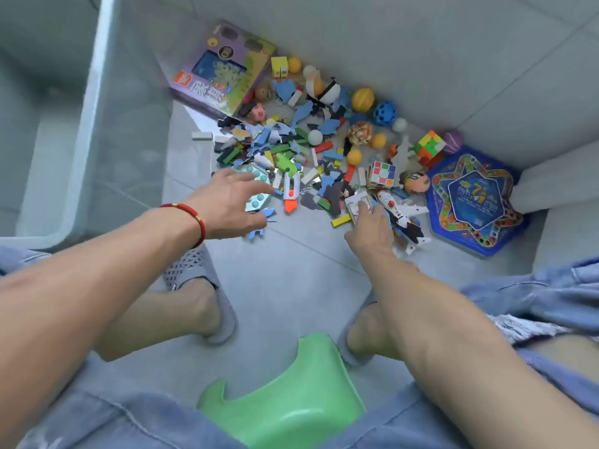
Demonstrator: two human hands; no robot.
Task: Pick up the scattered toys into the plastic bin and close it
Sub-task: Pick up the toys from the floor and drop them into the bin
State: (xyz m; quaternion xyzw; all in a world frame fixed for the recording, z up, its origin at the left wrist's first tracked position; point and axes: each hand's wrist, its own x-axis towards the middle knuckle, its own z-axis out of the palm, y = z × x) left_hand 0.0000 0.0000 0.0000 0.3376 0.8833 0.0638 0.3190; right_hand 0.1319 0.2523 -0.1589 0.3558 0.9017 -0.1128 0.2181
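Beneath the left grip, spread wide, lies a bubble-button toy.

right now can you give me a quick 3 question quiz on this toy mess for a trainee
1. True or false: the clear plastic bin stands to the left of the toy pile.
2. Which board lies at the far right of the pile? A) blue star-pattern game board B) a red chessboard C) a wooden dartboard
3. Fill in: the left hand reaches with spread fingers over the blister card with round ____ buttons, while the right hand reaches beside the white toy plane.

Key: 1 true; 2 A; 3 teal
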